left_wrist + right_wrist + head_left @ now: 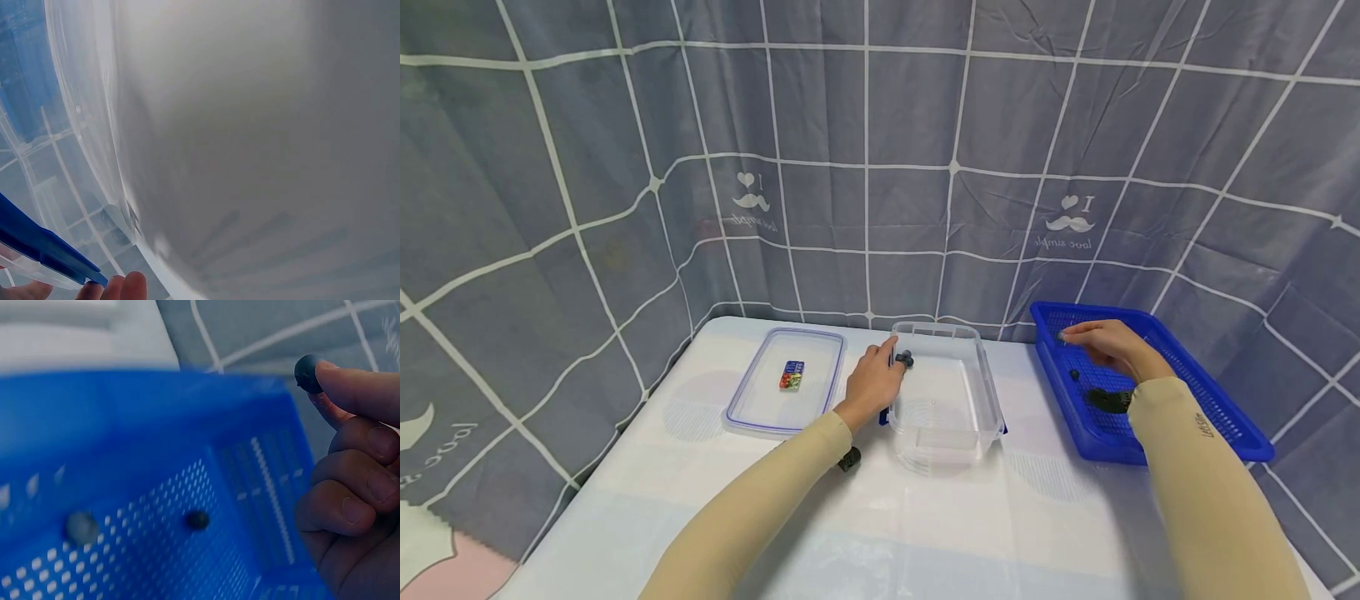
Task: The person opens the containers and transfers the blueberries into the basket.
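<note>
My left hand [875,379] grips the left wall of a clear plastic container [951,446]. In the left wrist view its fingertips [134,286] lie by the container's blue clip [47,250]. Several blueberries [905,359] sit inside the container, close to that hand. On the right, my right hand [1108,346] is above the blue basket [1093,450] and pinches one blueberry [307,374] between thumb and index finger, the other fingers curled. Below it, a dark blueberry [198,519] and a paler one [81,528] lie in the basket.
A clear lid [752,408] with a blue-grey edge and a colourful label [792,375] lies left of the container. The white-covered table [940,533] backs onto a grey checked curtain [910,208], which also hangs at both sides.
</note>
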`<state>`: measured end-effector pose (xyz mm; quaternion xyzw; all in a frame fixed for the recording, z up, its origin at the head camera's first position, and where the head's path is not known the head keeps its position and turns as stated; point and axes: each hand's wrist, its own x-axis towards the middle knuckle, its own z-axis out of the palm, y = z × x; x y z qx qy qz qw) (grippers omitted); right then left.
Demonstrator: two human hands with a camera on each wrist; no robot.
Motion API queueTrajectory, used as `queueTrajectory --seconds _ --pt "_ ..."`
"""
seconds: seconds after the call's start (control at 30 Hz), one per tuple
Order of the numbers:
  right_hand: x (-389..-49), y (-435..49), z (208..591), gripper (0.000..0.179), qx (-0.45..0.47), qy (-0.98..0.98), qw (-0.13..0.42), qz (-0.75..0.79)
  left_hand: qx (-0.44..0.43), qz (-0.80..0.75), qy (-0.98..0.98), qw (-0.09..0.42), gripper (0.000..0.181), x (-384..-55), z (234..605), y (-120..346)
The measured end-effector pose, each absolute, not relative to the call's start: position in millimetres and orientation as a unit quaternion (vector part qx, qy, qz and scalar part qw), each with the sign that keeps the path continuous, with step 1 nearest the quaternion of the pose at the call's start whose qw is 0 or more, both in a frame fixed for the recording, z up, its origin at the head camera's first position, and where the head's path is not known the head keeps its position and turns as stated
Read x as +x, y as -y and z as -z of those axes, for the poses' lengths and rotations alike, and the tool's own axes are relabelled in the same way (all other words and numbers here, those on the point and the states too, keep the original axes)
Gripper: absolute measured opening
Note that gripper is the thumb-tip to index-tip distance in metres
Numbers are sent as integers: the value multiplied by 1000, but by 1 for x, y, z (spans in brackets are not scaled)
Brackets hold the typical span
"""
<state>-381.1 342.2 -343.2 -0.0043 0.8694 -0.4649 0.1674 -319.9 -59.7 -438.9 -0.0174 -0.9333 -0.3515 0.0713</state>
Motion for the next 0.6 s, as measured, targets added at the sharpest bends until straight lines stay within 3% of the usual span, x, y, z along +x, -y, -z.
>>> queueTrajectory --seconds 0.37,0.6 --pt "-381 -377 371 68 25 -875 178 450 -21 356 931 73 56 -320 439 60" --pt "-379 -383 384 43 38 -867 182 463 -19 356 932 69 55 -319 438 59"
